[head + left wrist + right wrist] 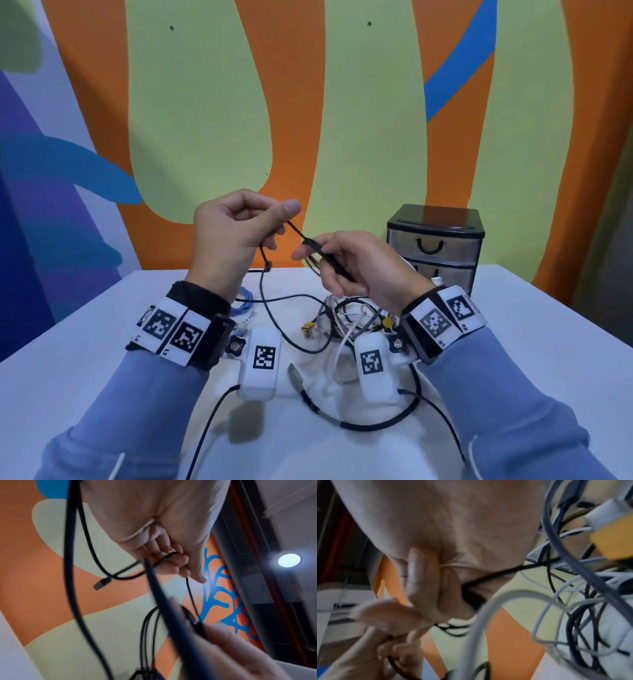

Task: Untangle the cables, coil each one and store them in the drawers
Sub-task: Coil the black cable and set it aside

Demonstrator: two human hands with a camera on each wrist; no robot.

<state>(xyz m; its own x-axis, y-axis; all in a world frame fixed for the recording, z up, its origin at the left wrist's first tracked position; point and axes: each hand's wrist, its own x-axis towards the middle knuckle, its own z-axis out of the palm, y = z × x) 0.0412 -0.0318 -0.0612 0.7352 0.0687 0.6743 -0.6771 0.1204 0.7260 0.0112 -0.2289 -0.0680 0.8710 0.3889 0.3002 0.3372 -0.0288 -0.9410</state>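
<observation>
Both hands are raised above the white table with a thin black cable between them. My left hand pinches a loop of the cable between thumb and curled fingers. My right hand grips the cable's black connector end in its fingers, seen in the right wrist view as a dark cable running out of the palm. The cable hangs down to a tangle of white, grey and black cables on the table. A small black drawer unit stands at the back right, drawers closed.
A coiled blue cable lies behind my left wrist. A thicker black cable with a silver USB plug curves across the front of the table. Yellow-tipped connectors sit in the tangle. A painted wall rises right behind the table.
</observation>
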